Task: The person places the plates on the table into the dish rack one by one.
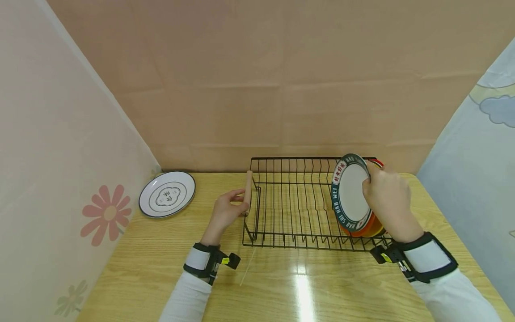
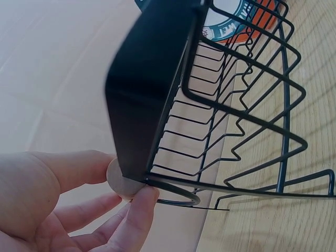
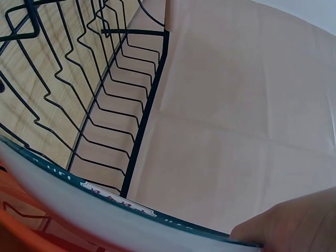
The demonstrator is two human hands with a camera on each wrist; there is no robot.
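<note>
1. Your right hand (image 1: pixel 386 197) has its grip closed on the upper rim of a white plate with a dark green lettered border (image 1: pixel 351 195), thumb and fingers curled over the edge.
2. That plate stands nearly upright on its edge at the right end of the black wire rack (image 1: pixel 293 214), face turned toward the left end.
3. Just behind the plate, touching or nearly touching it, an orange plate (image 1: pixel 374 230) stands in the same end of the rack; only its lower rim shows.
4. Your left hand (image 1: pixel 227 212) holds the round wooden handle (image 1: pixel 248 191) at the rack's left end; in the left wrist view the fingers (image 2: pixel 137 215) pinch its end face.
5. The rack sits toward the back middle of the bench (image 1: pixel 281 281), close to the back wall.
6. A second white plate with dark rings (image 1: pixel 167 193) lies flat at the back left corner of the bench, well apart from the rack.
</note>
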